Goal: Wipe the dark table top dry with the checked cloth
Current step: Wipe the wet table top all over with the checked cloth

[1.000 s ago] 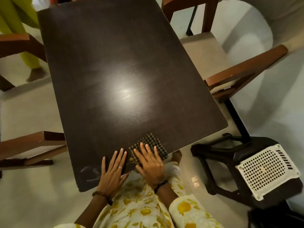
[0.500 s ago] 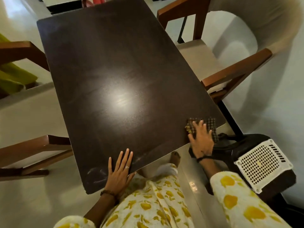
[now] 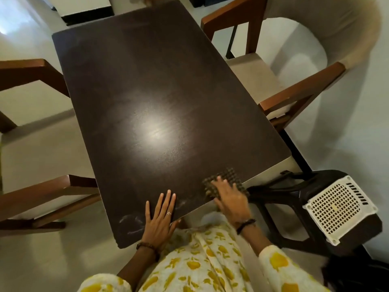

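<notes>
head view, near edge of the dark table top: the left hand lies flat, fingers spread, beside faint wet streaks by the near left corner. the right hand presses flat on the checked cloth toward the near right corner. right of it stands a black stool; wooden chairs flank both sides on pale floor.

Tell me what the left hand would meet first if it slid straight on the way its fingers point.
Nothing, it seems: beyond the left hand, flat on the table top, lies only bare dark surface. The checked cloth sits off to its right.
</notes>
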